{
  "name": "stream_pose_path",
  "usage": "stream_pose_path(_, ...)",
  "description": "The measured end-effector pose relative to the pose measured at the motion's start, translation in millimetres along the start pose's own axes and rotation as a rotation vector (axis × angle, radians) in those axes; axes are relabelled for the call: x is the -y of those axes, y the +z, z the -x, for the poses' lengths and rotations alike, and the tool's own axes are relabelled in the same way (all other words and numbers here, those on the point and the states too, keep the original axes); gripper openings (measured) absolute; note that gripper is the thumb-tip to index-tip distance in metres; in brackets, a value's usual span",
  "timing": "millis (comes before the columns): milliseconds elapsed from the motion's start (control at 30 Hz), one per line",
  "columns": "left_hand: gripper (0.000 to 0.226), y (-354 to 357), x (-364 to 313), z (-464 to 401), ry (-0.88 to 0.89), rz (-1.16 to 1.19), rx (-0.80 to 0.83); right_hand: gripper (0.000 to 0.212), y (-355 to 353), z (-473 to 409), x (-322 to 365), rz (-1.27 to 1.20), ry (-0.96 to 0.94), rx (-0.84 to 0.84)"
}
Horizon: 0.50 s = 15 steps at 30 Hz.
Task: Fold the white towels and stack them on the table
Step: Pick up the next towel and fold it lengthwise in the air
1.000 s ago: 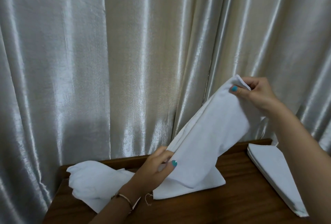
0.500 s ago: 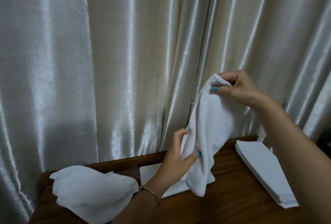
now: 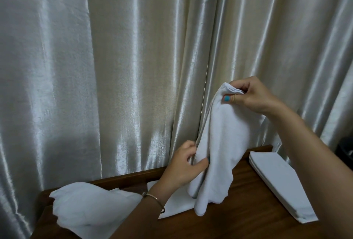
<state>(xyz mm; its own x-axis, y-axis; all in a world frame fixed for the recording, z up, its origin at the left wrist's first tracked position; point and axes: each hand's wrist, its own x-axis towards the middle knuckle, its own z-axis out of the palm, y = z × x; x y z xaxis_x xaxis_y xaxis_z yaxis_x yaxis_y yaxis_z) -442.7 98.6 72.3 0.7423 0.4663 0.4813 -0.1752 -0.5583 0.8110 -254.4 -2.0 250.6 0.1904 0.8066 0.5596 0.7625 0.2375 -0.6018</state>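
I hold a white towel (image 3: 219, 143) up over the middle of the table, hanging in a long fold with its lower end drooping just above the wood. My right hand (image 3: 252, 95) pinches its top corner between thumb and curled fingers, raised in front of the curtain. My left hand (image 3: 183, 166) grips the towel's left edge lower down, thumb on the near side, a thin bracelet (image 3: 155, 201) on that wrist.

Under the hanging towel a flat white cloth (image 3: 175, 203) lies on the table (image 3: 238, 219), partly hidden by my left arm. Toward the table's left edge sits a loose heap of towels (image 3: 86, 208). Near the right edge lies a neat stack of folded towels (image 3: 280, 187), running from the back edge toward me, my right forearm crossing above it.

The table is dark wood with a raised back rim. Right behind it hangs a shiny pale curtain (image 3: 133, 57) in deep folds. Bare wood shows between the flat cloth and the folded stack.
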Motion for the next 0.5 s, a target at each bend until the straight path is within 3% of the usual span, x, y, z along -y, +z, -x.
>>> stream_pose_path(133,0.023,-7.1,27.5,23.1,-0.073,-0.266,0.046,0.01,-8.8,2.8,-0.7,0.01,0.012,-0.073)
stream_pose_path(200,0.028,-10.7,41.0,32.2,-0.109,-0.372,-0.006,0.011,-11.7,4.1,-0.4,0.016,0.018,-0.09)
stream_pose_path(300,0.032,-15.7,46.8,40.5,-0.099,-0.354,-0.062,0.013,-12.5,3.9,2.3,0.02,0.017,-0.1)
stream_pose_path(500,0.033,-12.4,40.8,50.2,-0.045,-0.31,0.008,0.017,-10.8,-2.2,7.9,0.021,-0.001,-0.133)
